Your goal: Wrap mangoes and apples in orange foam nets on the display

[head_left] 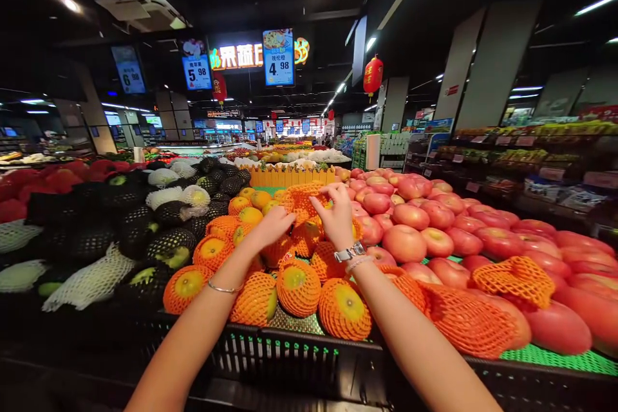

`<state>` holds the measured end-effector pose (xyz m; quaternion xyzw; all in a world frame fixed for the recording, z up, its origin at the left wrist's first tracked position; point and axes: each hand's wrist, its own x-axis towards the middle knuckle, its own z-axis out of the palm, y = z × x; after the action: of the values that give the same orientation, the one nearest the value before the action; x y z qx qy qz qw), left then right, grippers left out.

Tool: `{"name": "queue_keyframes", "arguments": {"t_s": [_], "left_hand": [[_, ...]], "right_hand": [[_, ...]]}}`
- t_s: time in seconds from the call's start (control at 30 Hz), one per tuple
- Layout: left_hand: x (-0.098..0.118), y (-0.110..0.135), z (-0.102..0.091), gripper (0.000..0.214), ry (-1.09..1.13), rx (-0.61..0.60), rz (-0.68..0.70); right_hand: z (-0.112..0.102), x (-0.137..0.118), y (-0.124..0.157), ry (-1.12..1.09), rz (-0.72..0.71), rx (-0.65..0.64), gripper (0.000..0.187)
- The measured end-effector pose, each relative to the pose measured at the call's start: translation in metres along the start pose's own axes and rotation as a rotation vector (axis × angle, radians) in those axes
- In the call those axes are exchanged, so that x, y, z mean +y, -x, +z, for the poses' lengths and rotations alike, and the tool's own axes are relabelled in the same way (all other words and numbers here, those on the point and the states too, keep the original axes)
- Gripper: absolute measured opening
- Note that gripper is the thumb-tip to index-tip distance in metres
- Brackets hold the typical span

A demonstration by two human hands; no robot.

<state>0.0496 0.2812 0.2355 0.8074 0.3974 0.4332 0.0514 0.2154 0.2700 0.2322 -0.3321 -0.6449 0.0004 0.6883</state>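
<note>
Both hands reach over a display of oranges in orange foam nets. My left hand (274, 226) is closed, its fingertips pinching the left edge of an orange foam net (303, 196). On the net's other side, my right hand (337, 214) has thumb and fingers curled at its right edge. Stretched between the hands, the net looks open; whether fruit is inside I cannot tell. Below the hands sit netted oranges, among them one orange (298, 286) with its top bare and another orange (344, 309) at the front. Bare oranges (251, 216) lie farther back.
Pinkish-red apples (405, 243) fill the right side, with loose orange nets (514, 280) on them. To the left are dark fruits in black nets (168, 248) and a white foam net (89, 280). A black crate edge (290, 341) runs along the front; a yellow divider (292, 176) stands behind.
</note>
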Motion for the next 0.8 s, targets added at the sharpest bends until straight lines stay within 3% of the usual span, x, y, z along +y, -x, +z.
{"name": "queue_keyframes", "arguments": {"t_s": [0.07,0.23,0.37,0.53,0.7,0.8], "left_hand": [[-0.005,0.002,-0.004,0.037,-0.004,0.004,-0.008],[-0.022,0.002,-0.010,0.024,-0.178,0.286,-0.012],[-0.018,0.005,-0.010,0.009,-0.063,0.348,-0.016],[-0.011,0.009,-0.007,0.012,0.202,0.257,0.009],[-0.017,0.010,0.002,0.011,0.161,0.061,0.188],[-0.020,0.010,0.006,0.017,0.078,0.001,0.075]], "right_hand": [[-0.001,0.000,0.000,0.012,0.002,-0.014,0.013],[-0.001,0.000,0.003,0.015,0.010,-0.091,0.011],[0.001,0.004,0.005,-0.041,0.096,-0.151,0.018],[0.004,0.015,0.004,-0.200,0.265,-0.129,0.021],[0.005,0.024,0.001,-0.460,0.423,-0.061,0.023],[0.004,0.028,0.000,-0.503,0.458,-0.114,0.026]]}}
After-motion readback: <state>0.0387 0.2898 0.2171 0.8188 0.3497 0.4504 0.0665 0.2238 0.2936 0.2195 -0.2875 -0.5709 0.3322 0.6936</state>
